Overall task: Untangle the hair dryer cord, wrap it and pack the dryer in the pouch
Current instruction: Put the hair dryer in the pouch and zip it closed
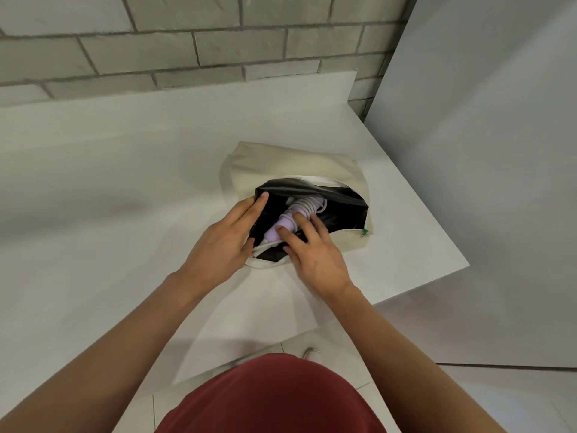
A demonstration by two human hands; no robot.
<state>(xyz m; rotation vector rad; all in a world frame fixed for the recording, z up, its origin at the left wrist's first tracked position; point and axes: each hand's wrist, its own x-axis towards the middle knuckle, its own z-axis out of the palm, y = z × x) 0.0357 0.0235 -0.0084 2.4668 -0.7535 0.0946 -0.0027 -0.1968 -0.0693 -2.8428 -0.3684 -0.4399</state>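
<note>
A grey brick wall (187, 51) ran across from 10 to 1 o'clock. Below it a white surface (109, 182) filled the middle and left, its corner at 3 o'clock. A plain white panel (484, 151) stood at 2 o'clock. Pale floor (499, 401) tiles showed at 5 o'clock.

Dryer (282, 231) mostly hidden inside pouch (299, 167)
</note>
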